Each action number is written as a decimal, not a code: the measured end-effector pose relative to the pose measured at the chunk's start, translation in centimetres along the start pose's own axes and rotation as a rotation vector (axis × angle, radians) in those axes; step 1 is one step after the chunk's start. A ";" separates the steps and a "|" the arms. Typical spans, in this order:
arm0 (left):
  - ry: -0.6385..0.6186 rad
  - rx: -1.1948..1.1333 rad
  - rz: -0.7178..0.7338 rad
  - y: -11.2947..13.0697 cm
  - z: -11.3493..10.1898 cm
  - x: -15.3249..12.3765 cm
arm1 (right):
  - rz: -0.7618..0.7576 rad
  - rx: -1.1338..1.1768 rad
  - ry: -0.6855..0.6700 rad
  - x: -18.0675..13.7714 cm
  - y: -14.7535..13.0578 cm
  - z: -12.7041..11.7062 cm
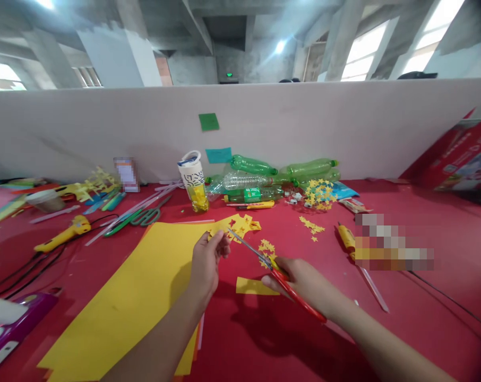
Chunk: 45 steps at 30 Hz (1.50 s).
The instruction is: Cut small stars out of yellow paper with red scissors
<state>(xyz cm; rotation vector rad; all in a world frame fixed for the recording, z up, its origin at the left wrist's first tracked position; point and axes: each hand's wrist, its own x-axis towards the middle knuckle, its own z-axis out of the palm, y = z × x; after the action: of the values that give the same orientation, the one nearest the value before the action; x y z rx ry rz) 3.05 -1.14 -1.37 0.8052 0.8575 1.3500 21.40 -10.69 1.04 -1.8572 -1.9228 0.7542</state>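
Note:
My right hand (304, 278) is closed around red-handled scissors (298, 301), with some yellow near the pivot. Their slim blades point up and left, tips close to my left thumb. My left hand (208, 260) is pinched on a small piece of yellow paper (214, 229), mostly covered by the fingers. Just beyond it lie yellow paper scraps (244, 225) with star-shaped holes. Small yellow paper stars (266, 246) are scattered behind the blades. A yellow paper strip (250, 286) rests beside my right fingertips. Large yellow sheets (117, 297) spread under my left forearm.
Green plastic bottles (310, 167) and a patterned paper cup (192, 183) stand along the white partition (145, 127). Yellow glue guns lie left (65, 233) and right (347, 239), with cords. Green scissors (147, 215) and a purple power strip (19, 329) are on the left.

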 end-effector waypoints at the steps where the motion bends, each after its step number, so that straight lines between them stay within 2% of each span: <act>1: 0.026 -0.009 0.019 0.1 0.1 0.0 | 0.017 -0.045 -0.015 -0.1 0.0 0.0; 5: 0.031 0.000 0.081 0.3 0.4 -0.4 | 0.042 -0.067 -0.047 -0.1 0.2 0.6; 9: -0.058 0.053 0.086 -0.2 0.5 -1.1 | 0.040 0.073 -0.049 0.0 0.1 0.9; 14: -0.178 0.129 0.055 -0.5 0.5 -1.5 | 0.121 0.255 -0.130 -0.3 -1.1 0.2; 19: -0.152 0.134 0.054 -0.4 0.2 -1.1 | 0.134 0.319 -0.167 -0.4 -1.4 -0.1; 30: -0.200 0.131 0.092 -0.1 0.1 -1.0 | 0.121 0.326 -0.213 -0.6 -1.4 -0.4; 39: -0.192 0.107 0.097 0.3 0.3 -1.3 | 0.105 0.397 -0.240 0.0 0.4 0.6; 45: -0.160 0.140 0.097 0.3 0.3 -1.3 | 0.059 0.411 -0.261 -0.2 0.6 0.6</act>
<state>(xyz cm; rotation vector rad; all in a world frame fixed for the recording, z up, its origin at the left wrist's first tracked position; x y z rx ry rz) 3.12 -2.40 -0.86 1.0607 0.8016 1.3005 21.51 -10.93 0.22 -1.6276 -1.6931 1.3539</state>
